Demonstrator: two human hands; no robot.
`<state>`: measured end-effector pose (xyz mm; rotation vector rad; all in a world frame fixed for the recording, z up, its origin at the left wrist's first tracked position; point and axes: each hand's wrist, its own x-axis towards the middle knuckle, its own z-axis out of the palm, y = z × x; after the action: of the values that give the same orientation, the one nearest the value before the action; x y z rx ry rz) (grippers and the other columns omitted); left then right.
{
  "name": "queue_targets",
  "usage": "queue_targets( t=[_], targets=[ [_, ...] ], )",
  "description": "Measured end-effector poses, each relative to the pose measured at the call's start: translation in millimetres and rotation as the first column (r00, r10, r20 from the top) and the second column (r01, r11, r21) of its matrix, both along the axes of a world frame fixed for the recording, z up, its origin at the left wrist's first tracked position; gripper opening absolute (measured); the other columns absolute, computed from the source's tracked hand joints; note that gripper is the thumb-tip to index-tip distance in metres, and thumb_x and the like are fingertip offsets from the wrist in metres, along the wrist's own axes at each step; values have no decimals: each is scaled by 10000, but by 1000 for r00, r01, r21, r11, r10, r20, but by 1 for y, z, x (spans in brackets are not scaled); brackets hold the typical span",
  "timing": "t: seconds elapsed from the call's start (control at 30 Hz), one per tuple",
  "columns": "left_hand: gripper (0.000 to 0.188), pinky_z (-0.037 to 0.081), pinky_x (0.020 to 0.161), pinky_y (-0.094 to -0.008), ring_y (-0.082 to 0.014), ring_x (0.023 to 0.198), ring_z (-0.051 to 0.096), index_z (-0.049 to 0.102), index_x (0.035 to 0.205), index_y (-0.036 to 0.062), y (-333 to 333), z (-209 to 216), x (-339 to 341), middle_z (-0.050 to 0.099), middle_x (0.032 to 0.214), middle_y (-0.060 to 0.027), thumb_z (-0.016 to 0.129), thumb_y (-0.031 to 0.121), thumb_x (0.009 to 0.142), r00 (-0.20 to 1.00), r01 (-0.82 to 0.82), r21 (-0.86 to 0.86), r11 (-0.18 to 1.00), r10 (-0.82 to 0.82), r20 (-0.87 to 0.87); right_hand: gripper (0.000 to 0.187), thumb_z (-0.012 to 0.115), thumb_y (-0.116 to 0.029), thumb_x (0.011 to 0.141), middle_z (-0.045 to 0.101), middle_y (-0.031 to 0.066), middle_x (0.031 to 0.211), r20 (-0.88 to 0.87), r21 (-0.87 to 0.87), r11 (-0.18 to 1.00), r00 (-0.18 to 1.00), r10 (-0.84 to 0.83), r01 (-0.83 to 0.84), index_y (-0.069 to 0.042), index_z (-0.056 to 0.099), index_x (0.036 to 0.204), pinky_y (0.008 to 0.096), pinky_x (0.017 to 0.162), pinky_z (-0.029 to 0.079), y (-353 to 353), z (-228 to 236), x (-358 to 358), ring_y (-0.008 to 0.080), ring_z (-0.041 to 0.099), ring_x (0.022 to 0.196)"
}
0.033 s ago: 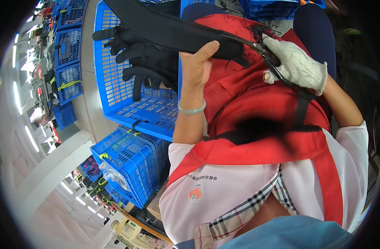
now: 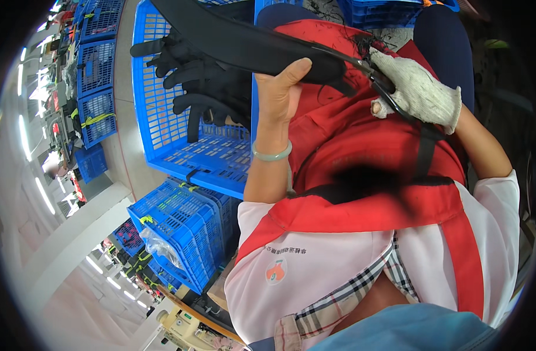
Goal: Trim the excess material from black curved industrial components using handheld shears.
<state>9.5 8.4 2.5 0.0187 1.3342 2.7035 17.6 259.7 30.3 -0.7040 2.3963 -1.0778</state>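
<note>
Left hand (image 2: 278,90) was clamped on the strap (image 2: 239,50), thumb on the top face, fingers hidden underneath. Strap: black, wide, curved. It crossed above the crate's (image 2: 142,117) right edge, rounded end over the apron (image 2: 338,128), other end running out of view at the top.

Right hand (image 2: 421,90), in a white knit glove, was closed round the scissors (image 2: 364,65) at the black handles; 1 bare fingertip showed through the glove. Blades lay along the far edge of the strap's rounded end. Couldn't tell if they were apart or together, or biting the material.

Crate was blue, slotted. Black parts (image 2: 206,82) sat heaped toward its far end, 1 poking past the left edge. Thread scraps (image 2: 366,42) lay on the red apron's far part, near the blades. Pale green bangle (image 2: 272,157) on the left wrist. Crate stack (image 2: 180,222) stood near the crate's near edge.
</note>
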Motion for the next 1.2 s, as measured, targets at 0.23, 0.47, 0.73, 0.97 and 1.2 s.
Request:
queue_targets(
  t=[0.23,0.47,0.73,0.97,1.2],
  targets=[
    [396,521,897,-357,-210,931,646,583,1132,18,-10,-8,3,643,997,-74,669,-121,771,998,34,-56,998,-37,-43,604,791,-398,730,567,144,684,27,39,997,998,58,-59,-3,494,1076,380,571,456,5,7,3,300,619,653],
    [386,524,889,-356,-210,927,645,597,1111,11,-15,-10,0,647,1007,-81,670,-133,760,999,42,-31,999,-43,-17,453,766,-320,775,602,112,677,182,-45,999,983,18,-10,5,525,979,345,580,467,2,-1,3,240,650,669],
    [344,552,824,-321,-191,855,664,629,1022,12,-9,-8,5,662,944,-75,694,-156,728,998,55,-90,994,-55,1,479,773,-343,759,584,150,732,68,-18,1000,998,-14,16,9,517,960,379,616,465,-4,-1,3,293,613,688],
    [371,550,813,-309,-184,851,656,614,1041,39,-6,-6,7,653,945,-59,714,-137,730,998,54,-70,996,-53,17,541,770,-416,747,552,168,713,-19,-18,999,999,-38,38,9,518,965,404,616,459,-11,-4,4,318,595,676],
    [368,494,921,-358,-211,970,616,565,1146,15,-2,-13,4,638,1044,-93,690,-51,806,1000,-5,47,999,7,-31,622,809,-431,688,571,170,736,15,7,997,997,-72,72,1,524,1032,425,627,458,-12,-7,4,349,598,696]
  ],
)
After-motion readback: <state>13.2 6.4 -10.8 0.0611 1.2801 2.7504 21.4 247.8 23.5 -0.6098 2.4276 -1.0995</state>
